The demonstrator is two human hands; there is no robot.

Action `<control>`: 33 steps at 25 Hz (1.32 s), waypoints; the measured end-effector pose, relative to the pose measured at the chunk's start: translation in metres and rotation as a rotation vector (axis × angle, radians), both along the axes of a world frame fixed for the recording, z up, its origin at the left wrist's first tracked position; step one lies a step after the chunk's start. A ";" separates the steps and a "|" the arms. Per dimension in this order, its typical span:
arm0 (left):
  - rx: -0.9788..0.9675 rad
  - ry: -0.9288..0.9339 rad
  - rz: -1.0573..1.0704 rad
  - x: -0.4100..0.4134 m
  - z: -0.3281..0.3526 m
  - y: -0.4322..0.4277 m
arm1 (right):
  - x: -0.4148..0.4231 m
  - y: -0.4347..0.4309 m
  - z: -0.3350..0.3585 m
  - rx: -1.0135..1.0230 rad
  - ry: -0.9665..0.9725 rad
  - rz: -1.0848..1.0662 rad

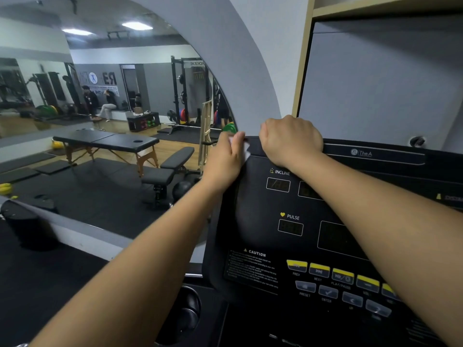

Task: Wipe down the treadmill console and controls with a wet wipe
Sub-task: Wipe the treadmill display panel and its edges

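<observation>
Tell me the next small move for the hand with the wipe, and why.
Probably slide the left hand with the wet wipe down the console face toward the INCLINE display. The wipe is held at the top left corner, the PULSE display and yellow buttons lie lower, and the right hand grips the top edge, likely steadying the panel.

Indoor lighting, moderate to dim. Two ceiling panels (137, 25), seen in the arched mirror (100, 151), are blown out white. The black console (250, 221) is underlit, with soft sheen and diffuse shadows; its buttons (319, 269) and small print are blurred. The wet wipe (247, 151) shows as a soft-edged pale patch. Wide-angle distortion bows straight lines near the edges.
</observation>
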State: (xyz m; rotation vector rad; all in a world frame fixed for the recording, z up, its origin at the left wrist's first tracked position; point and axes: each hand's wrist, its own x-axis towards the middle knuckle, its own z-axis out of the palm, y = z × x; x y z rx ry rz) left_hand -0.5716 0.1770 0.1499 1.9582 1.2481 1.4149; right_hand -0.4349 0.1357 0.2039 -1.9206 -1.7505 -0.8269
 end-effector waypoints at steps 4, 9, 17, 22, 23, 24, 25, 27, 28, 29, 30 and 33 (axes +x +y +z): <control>0.092 0.276 0.119 0.019 0.035 0.018 | -0.001 0.001 0.000 0.014 -0.021 0.009; 0.156 0.169 0.175 0.016 0.011 0.003 | 0.001 0.002 -0.001 0.028 -0.010 0.023; -0.212 -0.194 -0.143 -0.035 -0.083 -0.056 | -0.002 -0.003 0.000 0.006 -0.013 0.008; -0.378 -0.188 -0.195 -0.057 -0.133 -0.080 | 0.000 -0.001 -0.003 0.038 -0.021 0.027; -0.340 -0.163 -0.176 -0.055 -0.129 -0.077 | 0.000 0.000 -0.004 0.051 -0.022 0.037; -0.293 -0.124 -0.139 -0.051 -0.120 -0.069 | 0.000 0.001 -0.004 0.067 -0.025 0.048; -0.244 -0.081 -0.099 -0.045 -0.105 -0.060 | 0.000 0.002 -0.005 0.082 -0.032 0.057; -0.136 -0.041 -0.054 -0.030 -0.066 -0.041 | -0.001 0.003 -0.007 0.102 -0.053 0.073; -0.079 -0.044 -0.062 -0.022 -0.045 -0.034 | 0.000 0.004 -0.007 0.107 -0.063 0.078; -0.029 -0.053 -0.078 -0.016 -0.028 -0.028 | 0.001 0.005 -0.007 0.112 -0.071 0.077; -0.006 -0.072 -0.097 -0.012 -0.017 -0.024 | 0.002 0.006 -0.007 0.117 -0.076 0.072; -0.056 -0.148 -0.112 -0.014 -0.023 -0.029 | 0.002 0.006 -0.008 0.114 -0.079 0.071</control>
